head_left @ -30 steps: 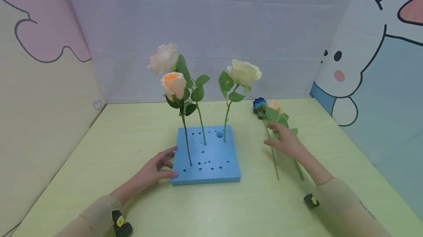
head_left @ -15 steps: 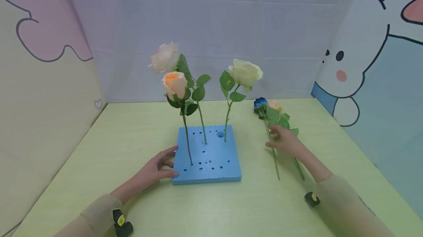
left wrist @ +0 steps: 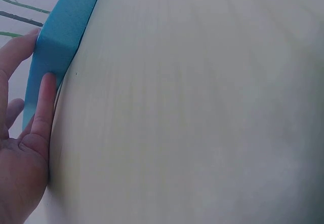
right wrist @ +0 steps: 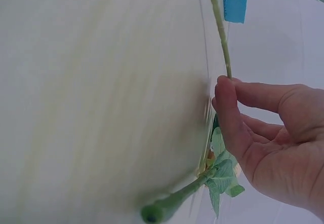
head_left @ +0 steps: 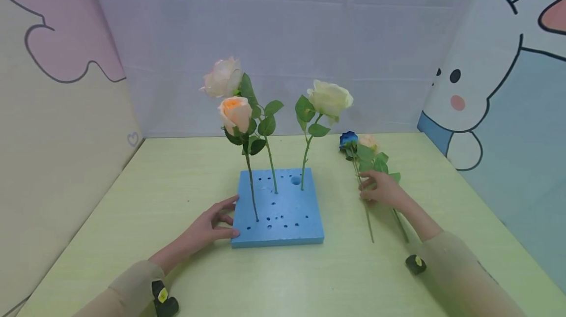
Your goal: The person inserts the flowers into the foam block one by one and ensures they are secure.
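Blue foam-looking square board (head_left: 292, 204), dotted with small holes, sits mid-table with three fake roses stuck in it: a pale blush one (head_left: 222, 78), a peach-orange bud (head_left: 235, 114) in front, and a creamy white one (head_left: 330, 99) over on the right. Left hand (head_left: 210, 221) rests on the board's left side, fingers pretty spread, thumb on the near corner and another finger laid flat against the side face, so more touching than grabbing. Right hand (head_left: 382, 191) has a proper pinch going, thumb and fingertip closed on the thin green stem (right wrist: 220, 29) of a deep blue rose (head_left: 348, 140). That rose is right of the board, bloom toward the back of the pale yellow-green table (head_left: 283, 277), just beside a light peach rose (head_left: 369, 142) lying there. Can't tell if the pinched stem is off the tabletop.
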`<state>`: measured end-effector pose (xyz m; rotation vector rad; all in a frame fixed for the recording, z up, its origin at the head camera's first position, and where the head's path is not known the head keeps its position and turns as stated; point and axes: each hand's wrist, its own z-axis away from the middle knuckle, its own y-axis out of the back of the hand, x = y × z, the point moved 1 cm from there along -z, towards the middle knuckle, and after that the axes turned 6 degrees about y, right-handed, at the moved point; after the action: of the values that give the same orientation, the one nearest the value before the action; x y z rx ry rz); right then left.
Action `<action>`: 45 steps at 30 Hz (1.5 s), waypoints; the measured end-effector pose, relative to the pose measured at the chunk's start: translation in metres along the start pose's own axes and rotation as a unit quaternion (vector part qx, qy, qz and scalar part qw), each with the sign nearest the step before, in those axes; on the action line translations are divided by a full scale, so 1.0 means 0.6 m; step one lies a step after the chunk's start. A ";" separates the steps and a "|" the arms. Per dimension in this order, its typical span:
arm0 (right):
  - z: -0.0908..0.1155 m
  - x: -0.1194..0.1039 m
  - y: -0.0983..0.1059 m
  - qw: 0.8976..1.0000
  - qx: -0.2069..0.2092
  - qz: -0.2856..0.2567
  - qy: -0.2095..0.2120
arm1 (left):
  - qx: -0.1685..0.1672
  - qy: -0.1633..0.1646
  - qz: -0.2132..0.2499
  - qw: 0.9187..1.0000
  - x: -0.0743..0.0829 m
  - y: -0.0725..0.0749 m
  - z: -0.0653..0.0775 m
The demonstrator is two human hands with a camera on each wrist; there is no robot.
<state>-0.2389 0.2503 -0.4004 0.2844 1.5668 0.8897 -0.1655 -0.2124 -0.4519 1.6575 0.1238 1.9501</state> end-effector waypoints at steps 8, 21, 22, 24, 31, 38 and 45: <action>0.002 -0.005 0.001 0.999 0.030 -0.023 -0.032 | 0.001 -0.003 -0.005 1.000 0.001 0.001 0.002; 0.008 -0.041 0.006 0.996 0.071 -0.046 -0.012 | -0.001 -0.017 -0.001 1.000 0.004 0.003 0.007; 0.008 -0.044 0.006 0.996 0.075 -0.048 -0.009 | -0.001 -0.018 -0.001 1.000 0.004 0.003 0.008; 0.009 -0.047 0.007 0.995 0.086 -0.052 -0.003 | 0.000 -0.017 -0.003 1.000 0.004 0.002 0.007; 0.015 -0.063 0.011 0.987 0.146 -0.052 0.031 | 0.004 -0.012 -0.006 1.000 0.006 0.002 0.006; 0.021 -0.076 0.014 0.975 0.206 -0.064 0.058 | 0.001 -0.015 -0.008 1.000 0.011 0.004 0.008; 0.031 -0.098 0.020 0.958 0.258 -0.083 0.091 | 0.006 -0.008 -0.012 1.000 0.006 0.002 0.004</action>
<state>-0.2121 0.2278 -0.3482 0.4404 1.9531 0.3702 -0.1638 -0.2127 -0.4477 1.6715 0.1495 1.9232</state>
